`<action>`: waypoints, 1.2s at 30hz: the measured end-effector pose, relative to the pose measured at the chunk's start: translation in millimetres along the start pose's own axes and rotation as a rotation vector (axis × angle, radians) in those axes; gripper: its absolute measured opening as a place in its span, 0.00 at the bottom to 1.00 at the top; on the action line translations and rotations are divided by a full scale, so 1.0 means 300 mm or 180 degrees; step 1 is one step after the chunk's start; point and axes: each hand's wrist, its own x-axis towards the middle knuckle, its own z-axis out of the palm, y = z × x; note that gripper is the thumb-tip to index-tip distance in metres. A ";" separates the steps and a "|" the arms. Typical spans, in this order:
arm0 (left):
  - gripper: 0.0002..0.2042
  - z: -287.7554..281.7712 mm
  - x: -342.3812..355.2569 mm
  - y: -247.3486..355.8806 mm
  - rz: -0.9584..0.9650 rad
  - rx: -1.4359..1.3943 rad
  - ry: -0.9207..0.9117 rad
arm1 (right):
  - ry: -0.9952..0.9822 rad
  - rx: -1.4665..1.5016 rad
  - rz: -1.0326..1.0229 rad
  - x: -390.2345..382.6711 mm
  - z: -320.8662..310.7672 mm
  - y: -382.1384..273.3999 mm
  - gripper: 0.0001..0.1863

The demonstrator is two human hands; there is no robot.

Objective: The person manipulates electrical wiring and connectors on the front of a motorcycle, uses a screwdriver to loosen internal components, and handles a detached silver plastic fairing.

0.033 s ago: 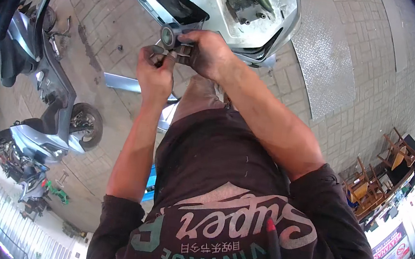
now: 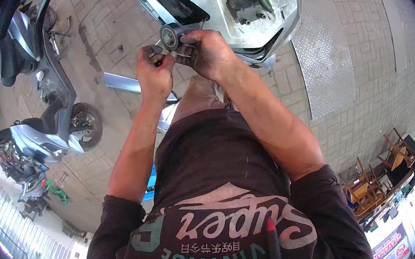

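Raised in front of me is a dark round part (image 2: 169, 38) with a ringed, glassy-looking face, held beside the pale motorcycle body (image 2: 230, 29). My right hand (image 2: 207, 53) is closed around its right side, the thumb on top and blackened fingers curled below. Just under the part, my left hand (image 2: 155, 71) is closed in a pinch, thumb and fingertips meeting at the part's lower edge. Whatever small thing those left fingers grip is too small to make out. Both hands look grimy.
A patterned metal plate (image 2: 324, 61) lies on the paving to the right. On the left stands a silver-blue scooter (image 2: 43, 138). A light panel (image 2: 122, 83) rests on the ground left of my left wrist. Wooden chairs (image 2: 366, 188) stand far right.
The round part has turned very slightly in my right hand, so its face looks paler. Both hands stay in nearly the same place.
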 end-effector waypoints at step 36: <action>0.08 -0.054 0.027 0.025 -0.0051 0.0684 -0.0559 | 0.0581 -0.0814 -0.0285 -0.086 0.009 -0.008 0.20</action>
